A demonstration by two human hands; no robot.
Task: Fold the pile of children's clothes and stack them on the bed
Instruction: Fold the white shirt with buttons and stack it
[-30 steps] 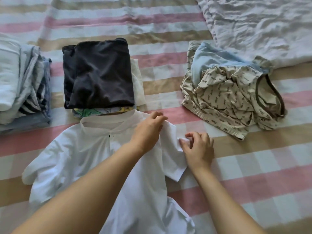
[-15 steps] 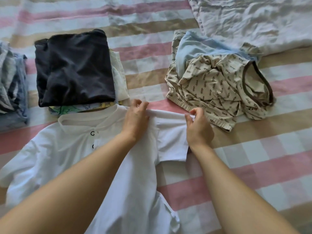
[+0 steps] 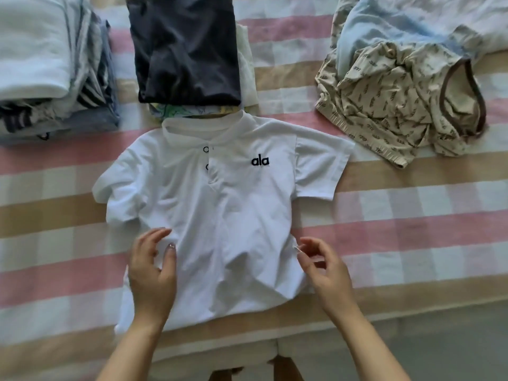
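A white polo shirt (image 3: 220, 204) with a black "ala" logo lies flat, front up, on the striped bed sheet (image 3: 412, 204); both short sleeves are spread out. My left hand (image 3: 152, 270) hovers over the shirt's lower left part, fingers loosely bent, holding nothing. My right hand (image 3: 327, 270) is at the shirt's lower right side edge, its fingertips just at the cloth, relaxed. Beyond the collar stands a folded stack topped by a dark navy garment (image 3: 187, 50). An unfolded pile with a beige patterned garment (image 3: 398, 105) and a light blue garment (image 3: 384, 34) lies at the back right.
A second folded stack of white, grey and striped clothes (image 3: 41, 64) sits at the far left. A crumpled white quilt (image 3: 492, 15) fills the back right corner. The bed's front edge runs along the bottom, with grey floor (image 3: 445, 342) beyond it.
Both hands left the shirt's right shoulder and sleeve and came down to its lower sides. The shirt now lies spread flat with the logo showing. The view shifted toward the near bed edge.
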